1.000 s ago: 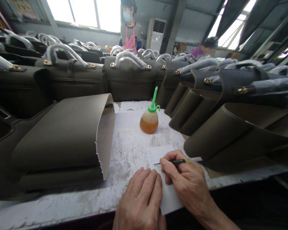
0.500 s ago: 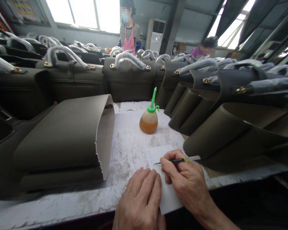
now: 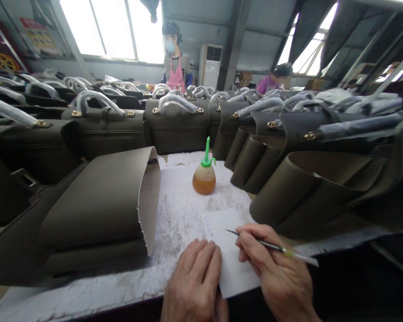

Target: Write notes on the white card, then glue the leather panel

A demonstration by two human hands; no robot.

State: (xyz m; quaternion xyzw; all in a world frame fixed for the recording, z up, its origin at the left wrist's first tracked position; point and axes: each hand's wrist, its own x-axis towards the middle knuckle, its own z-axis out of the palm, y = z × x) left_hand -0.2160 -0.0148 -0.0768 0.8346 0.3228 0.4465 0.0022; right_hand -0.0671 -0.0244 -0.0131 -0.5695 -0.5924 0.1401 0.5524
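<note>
White paper slip [image 3: 230, 255] is lying on the stained counter [image 3: 177, 214], angled toward the right hand [image 3: 275, 268], whose fingers [image 3: 251, 237] are pinching a slim pen [image 3: 272, 245] in a narrow grip, its tip hovering over the slip; whether it is touching the paper I cannot tell. The left hand [image 3: 195, 281] is lying flat against the slip's edge, its fingers slightly spread and holding nothing, probably to keep the loose sheet from sliding. Ahead of the fingers, an amber squeeze bottle [image 3: 204, 179] with a green nozzle is standing within reach. To their left, a folded leather bag flap [image 3: 100, 201] is arching over the counter, while wrapped-handle handbags [image 3: 174, 127] are lining the far side, apparently leaving working room.
</note>
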